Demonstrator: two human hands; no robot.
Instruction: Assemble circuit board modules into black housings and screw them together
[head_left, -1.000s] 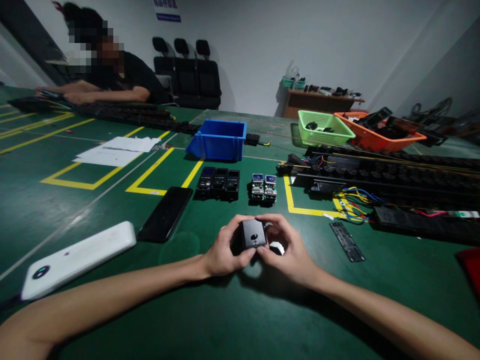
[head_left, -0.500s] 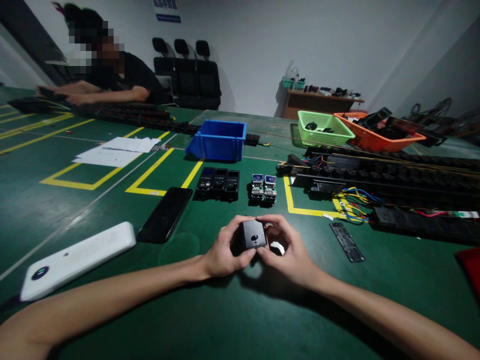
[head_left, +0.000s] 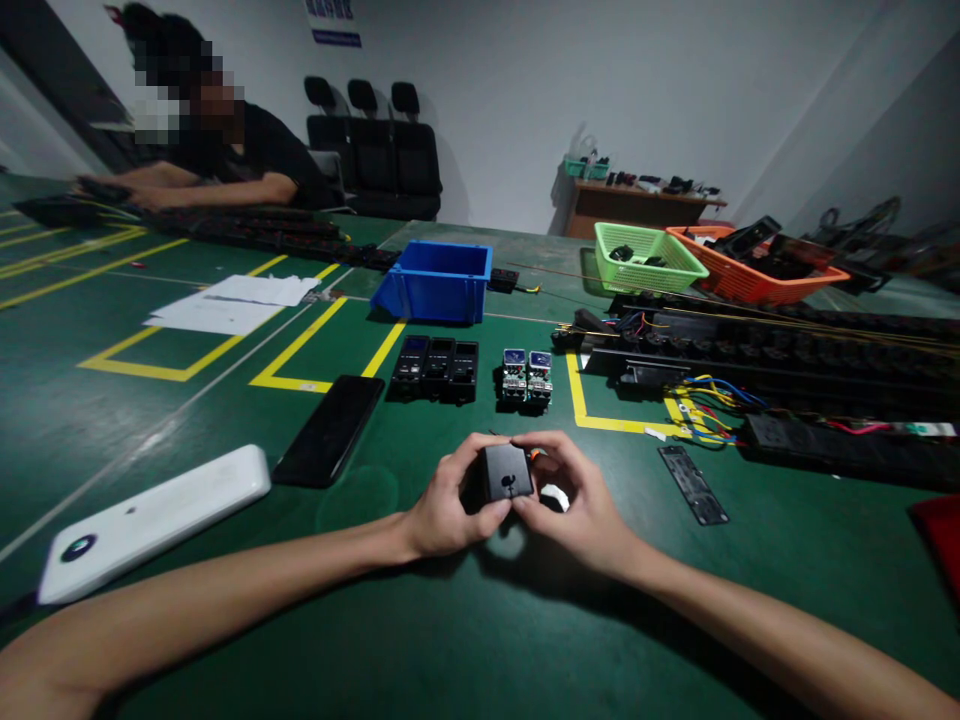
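Observation:
Both hands grip a small black boxy plastic part [head_left: 508,472] with a dark mark on its near face, held above the green table. My left hand [head_left: 446,500] closes on its left side, thumb at the lower edge. My right hand [head_left: 581,505] holds the right side with thumb and fingers. A bit of orange and a white piece [head_left: 555,497] show within the curve of the right hand; what they belong to is unclear. Beyond the hands stand a row of black modules [head_left: 435,370] and two small circuit boards with displays [head_left: 527,378].
Left of my hands lie a black phone [head_left: 330,430] and a white device [head_left: 157,520]. A blue bin [head_left: 442,282] stands behind the modules. To the right are a flat black plate [head_left: 694,485], wired black rails [head_left: 720,350], a green basket [head_left: 649,262] and an orange basket [head_left: 780,290]. A co-worker [head_left: 225,150] sits far left.
Both hands keep their hold on the black part, which tilts very slightly. Nothing else has visibly moved on the table.

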